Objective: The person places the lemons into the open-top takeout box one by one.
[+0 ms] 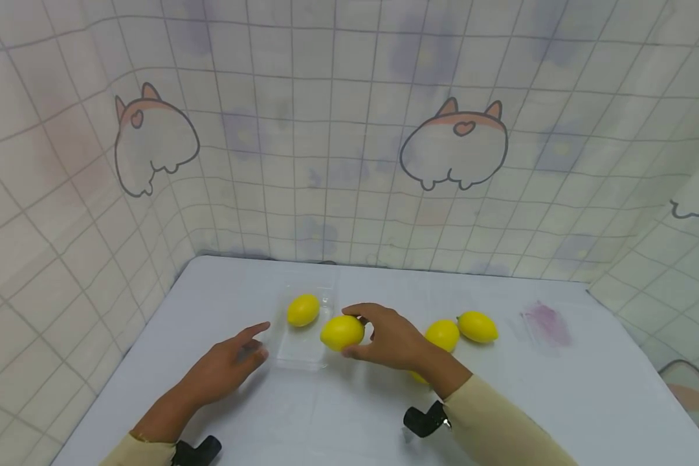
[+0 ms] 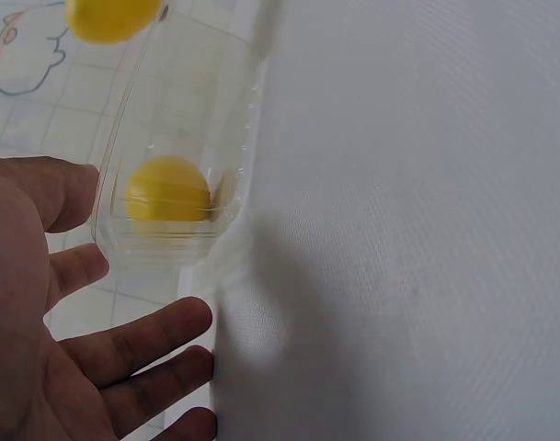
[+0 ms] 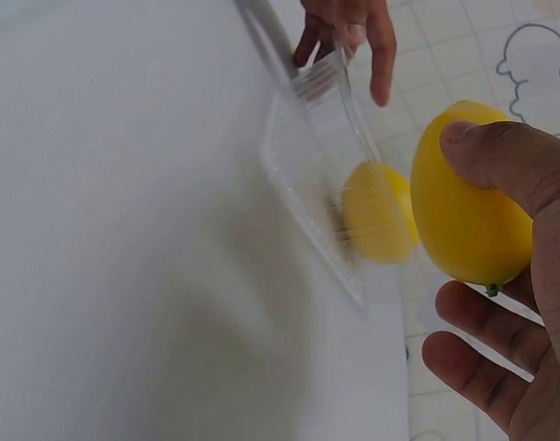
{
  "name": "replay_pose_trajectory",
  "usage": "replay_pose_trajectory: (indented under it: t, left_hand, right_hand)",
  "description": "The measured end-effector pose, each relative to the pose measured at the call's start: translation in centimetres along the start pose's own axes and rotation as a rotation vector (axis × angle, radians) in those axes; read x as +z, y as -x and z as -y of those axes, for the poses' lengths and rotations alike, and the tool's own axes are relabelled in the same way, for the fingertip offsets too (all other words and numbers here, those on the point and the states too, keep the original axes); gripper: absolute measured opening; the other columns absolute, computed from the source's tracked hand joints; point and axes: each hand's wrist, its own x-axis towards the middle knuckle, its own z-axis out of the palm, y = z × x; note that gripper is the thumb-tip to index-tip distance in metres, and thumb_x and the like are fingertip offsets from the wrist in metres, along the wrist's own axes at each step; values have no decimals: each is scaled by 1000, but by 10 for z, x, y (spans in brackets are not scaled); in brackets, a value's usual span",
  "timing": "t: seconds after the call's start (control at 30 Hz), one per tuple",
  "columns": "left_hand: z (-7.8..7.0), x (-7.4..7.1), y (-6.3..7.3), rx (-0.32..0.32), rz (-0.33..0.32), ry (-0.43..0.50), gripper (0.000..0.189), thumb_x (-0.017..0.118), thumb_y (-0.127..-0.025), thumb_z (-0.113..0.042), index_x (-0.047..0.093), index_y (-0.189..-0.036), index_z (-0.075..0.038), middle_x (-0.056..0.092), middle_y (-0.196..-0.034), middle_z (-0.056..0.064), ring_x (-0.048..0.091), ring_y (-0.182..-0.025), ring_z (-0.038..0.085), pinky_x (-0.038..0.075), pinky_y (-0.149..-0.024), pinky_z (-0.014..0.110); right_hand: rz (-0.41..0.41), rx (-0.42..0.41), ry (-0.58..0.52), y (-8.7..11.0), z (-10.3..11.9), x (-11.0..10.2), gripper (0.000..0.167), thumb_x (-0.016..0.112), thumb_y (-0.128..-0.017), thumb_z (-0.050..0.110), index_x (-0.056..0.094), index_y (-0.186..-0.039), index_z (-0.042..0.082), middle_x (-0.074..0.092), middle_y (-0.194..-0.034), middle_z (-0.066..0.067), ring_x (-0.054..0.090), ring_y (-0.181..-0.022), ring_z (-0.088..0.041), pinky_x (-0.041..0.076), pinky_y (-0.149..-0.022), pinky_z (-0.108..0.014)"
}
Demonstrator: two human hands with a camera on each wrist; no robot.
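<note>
Between thumb and fingers, my right hand grips a yellow lemon by the right edge of a clear plastic tray. The right wrist view shows the held lemon raised above the table, its green stem end toward the palm. Inside the tray lies another lemon. My left hand is beside the tray's left side, fingers spread and holding nothing; in the left wrist view its thumb and forefinger come right up to the tray wall.
Right of the tray, partly behind my right forearm, are more lemons, including one and another farther right. A crumpled clear wrapper with pink on it lies at the right. A patterned curtain hangs behind the white table.
</note>
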Motion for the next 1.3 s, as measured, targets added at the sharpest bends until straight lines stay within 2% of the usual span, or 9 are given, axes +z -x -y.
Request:
replay_pose_trajectory:
  t: [0.17,0.3,0.57,0.87,1.13,1.3]
  left_hand:
    - [-1,1,0,-22,4,1,58,59,-102,-51,42,-156,-35,64,-136,3,63,-97,16,52,-86,49]
    - [-3,1,0,-33,5,0,58,59,-102,-50,42,-156,-35,64,-136,4,63,-94,15,52,-86,50]
    - [-6,0,1,-28,4,-11,59,58,-103,-51,42,-157,-33,64,-135,5,60,-118,28,48,-95,58]
    - [-6,0,2,-5,-4,-12,58,58,-103,-49,42,-157,-31,65,-134,5,58,-123,32,44,-99,62]
    - [-6,-1,2,5,6,5,58,56,-104,-49,42,-157,-31,64,-136,8,54,-130,37,42,-101,64]
    - [-5,-1,2,-1,14,0,58,56,-104,-48,41,-157,-31,64,-136,7,56,-127,35,43,-100,63]
  right_hand:
    - [4,16,16,-5,6,4,71,85,-83,47,56,-145,29,61,-130,8,62,-95,-18,53,-80,-32]
    - [10,12,-2,-8,9,8,71,85,-83,45,56,-145,29,61,-129,8,63,-101,-22,53,-81,-33]
    - [3,-16,19,-14,15,17,71,85,-83,46,57,-145,28,61,-131,10,59,-117,-21,49,-96,-41]
    - [19,-16,47,-16,22,21,70,84,-84,46,56,-146,25,61,-134,8,58,-120,-19,48,-102,-43]
    - [41,2,53,-14,21,21,69,78,-89,46,51,-151,30,59,-140,7,62,-116,-17,54,-92,-40]
    - [34,23,81,-10,16,18,67,77,-90,47,52,-150,30,58,-141,9,58,-124,-18,51,-99,-44]
